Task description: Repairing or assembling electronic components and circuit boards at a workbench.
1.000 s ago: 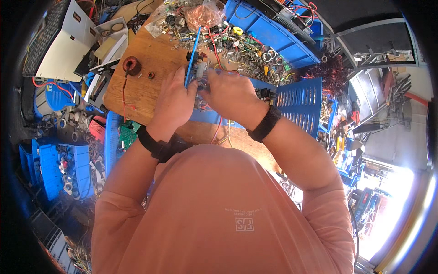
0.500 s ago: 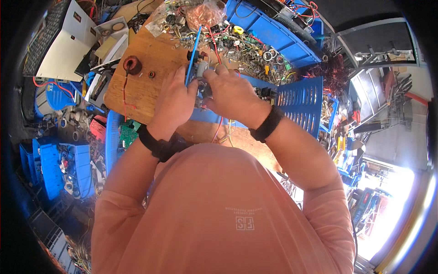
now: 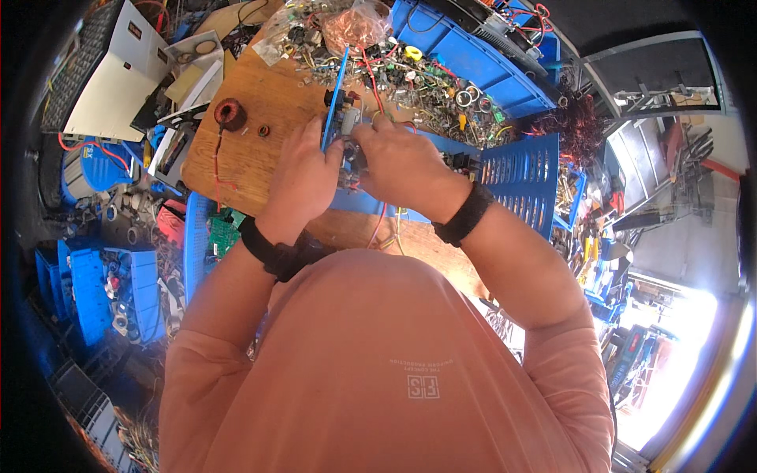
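Head view: twelve o'clock points straight ahead of the person, the clock centred on the work. There, an open blue metal chassis (image 3: 351,201) rests on a brown wooden tabletop (image 3: 268,88), directly in front of the person, a slim upright blue panel (image 3: 337,87) at its left end. The left hand (image 3: 302,175) grasps that panel near its closer end, fingers along the outer face and thumb on the inner. The right hand (image 3: 404,167) reaches in from four o'clock, fingers curled down over dark components (image 3: 352,151); I cannot tell whether they grip one, since the hand covers the contact. A grey cylindrical part (image 3: 350,120) stands just beside these fingertips.

At three o'clock spreads a slotted blue metal panel (image 3: 516,177). A copper-wound ring-shaped coil (image 3: 229,114) and a small brown ring (image 3: 262,130) lie between nine and ten o'clock. Toward twelve sits a clear plastic bag of copper-coloured wire (image 3: 356,30); toward one, a heap of mixed electronic scrap (image 3: 410,83); at two, a blue plastic crate (image 3: 473,61).
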`<state>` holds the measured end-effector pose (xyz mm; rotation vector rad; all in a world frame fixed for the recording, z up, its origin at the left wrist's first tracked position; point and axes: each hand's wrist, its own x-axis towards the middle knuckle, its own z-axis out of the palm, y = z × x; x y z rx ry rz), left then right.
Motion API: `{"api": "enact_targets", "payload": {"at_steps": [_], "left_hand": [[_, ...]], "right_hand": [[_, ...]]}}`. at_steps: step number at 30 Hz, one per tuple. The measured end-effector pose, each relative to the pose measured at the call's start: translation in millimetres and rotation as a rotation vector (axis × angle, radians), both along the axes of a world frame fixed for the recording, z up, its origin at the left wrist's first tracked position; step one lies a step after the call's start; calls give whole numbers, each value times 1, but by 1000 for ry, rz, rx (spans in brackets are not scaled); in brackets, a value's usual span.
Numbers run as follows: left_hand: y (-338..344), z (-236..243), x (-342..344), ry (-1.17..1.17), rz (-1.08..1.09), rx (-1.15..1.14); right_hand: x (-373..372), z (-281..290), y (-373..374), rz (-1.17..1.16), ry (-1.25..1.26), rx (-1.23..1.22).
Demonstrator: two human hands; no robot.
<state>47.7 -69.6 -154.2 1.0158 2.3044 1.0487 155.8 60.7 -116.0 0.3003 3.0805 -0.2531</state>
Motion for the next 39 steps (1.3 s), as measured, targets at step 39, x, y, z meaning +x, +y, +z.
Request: {"api": "enact_targets", "payload": {"at_steps": [39], "left_hand": [[0, -3, 0, -7, -4, 33]], "right_hand": [[3, 2, 0, 12, 1, -93]]}}
